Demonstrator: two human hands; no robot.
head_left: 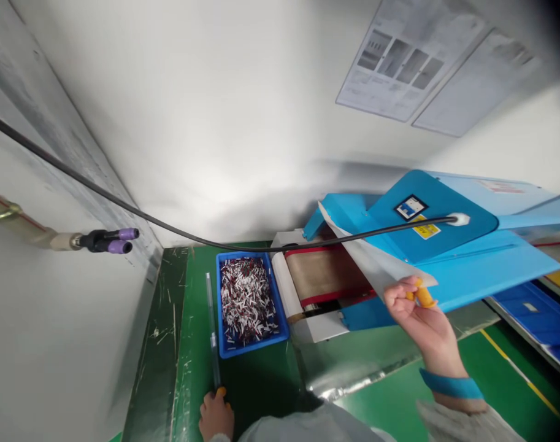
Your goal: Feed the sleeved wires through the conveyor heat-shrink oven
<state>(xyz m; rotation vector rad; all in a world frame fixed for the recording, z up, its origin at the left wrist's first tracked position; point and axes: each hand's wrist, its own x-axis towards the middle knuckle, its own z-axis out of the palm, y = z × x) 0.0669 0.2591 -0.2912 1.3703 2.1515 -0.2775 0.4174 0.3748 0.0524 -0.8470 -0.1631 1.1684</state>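
In the head view, we see our 2 hands well apart: the left hand (216, 415), near 7 o'clock, meets the near end of a slim tube (215, 363), its grip unclear, while the right hand (413, 310), at 4 o'clock, curls its fingers by the white flap (369, 261) of a blue machine (486, 264), and we cannot tell whether it holds it. Towards 7 o'clock, our blue tray (254, 349) of small pieces (247, 298) sits just beside the belt (323, 274).
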